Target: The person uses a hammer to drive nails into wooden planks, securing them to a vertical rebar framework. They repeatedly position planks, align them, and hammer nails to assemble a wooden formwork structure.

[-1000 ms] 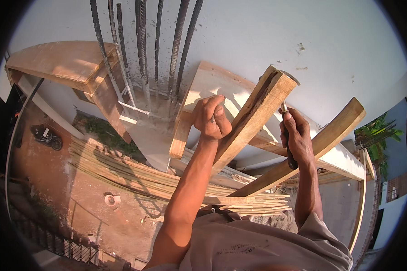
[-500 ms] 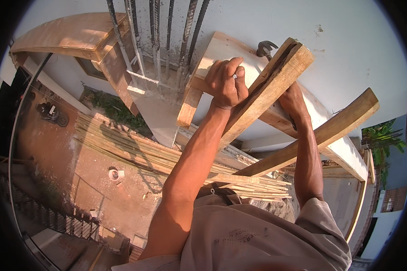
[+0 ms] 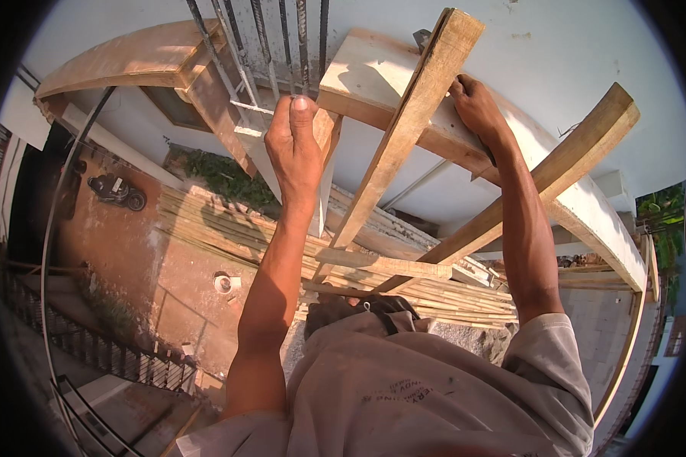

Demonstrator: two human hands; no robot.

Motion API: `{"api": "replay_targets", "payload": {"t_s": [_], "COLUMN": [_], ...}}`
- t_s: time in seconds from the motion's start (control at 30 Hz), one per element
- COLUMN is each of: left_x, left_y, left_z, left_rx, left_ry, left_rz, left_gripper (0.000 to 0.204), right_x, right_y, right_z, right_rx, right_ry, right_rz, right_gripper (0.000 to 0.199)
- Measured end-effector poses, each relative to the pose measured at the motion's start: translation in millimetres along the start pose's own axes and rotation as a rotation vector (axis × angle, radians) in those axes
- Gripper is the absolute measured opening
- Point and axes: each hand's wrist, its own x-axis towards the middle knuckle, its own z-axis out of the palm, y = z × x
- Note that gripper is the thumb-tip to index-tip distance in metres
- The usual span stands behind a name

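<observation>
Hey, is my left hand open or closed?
Closed: your left hand has its fingers curled in, with the thumb against them. Whether it holds anything, I can't tell.

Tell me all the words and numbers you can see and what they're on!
Grey-brown shirt: dark printed lettering, small and creased; I won't copy it out.
Motorbike: a pale patch, too small to tell if it has writing.
Wooden beam between the hands: no writing I can see.

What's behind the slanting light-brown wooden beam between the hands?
Part of a dark metal hammer head shows left of the beam, near its top; a pale-topped wooden ledge shows on both sides. The stretch between is covered, including any hammer shaft there.
</observation>
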Motion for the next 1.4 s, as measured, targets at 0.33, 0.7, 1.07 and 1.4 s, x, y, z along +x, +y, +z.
{"api": "replay_targets", "payload": {"t_s": [0.33,0.7,1.07,1.4], "left_x": [-384,-446,-419,-513], "left_y": [-143,-210,-196,-231], "left_z": [-193,-159,-136,-114], "left_rx": [0.952,0.52,0.591,0.341], "left_ry": [-1.394,-0.881,-1.248,-1.14], "left_rz": [-0.761,-0.5,-0.415,-0.939], "left_gripper": [0.021,0.023,0.02,0.03], "right_x": [-3,-2,13,12], "right_y": [-8,-9,30,60], "right_z": [-1,-3,-3,-27], "right_rx": [-0.057,0.01,0.016,-0.055], "right_ry": [-0.025,-0.061,-0.01,-0.124], "right_rz": [-0.031,0.109,0.138,0.036], "right_gripper": [0.049,0.036,0.04,0.051]}}
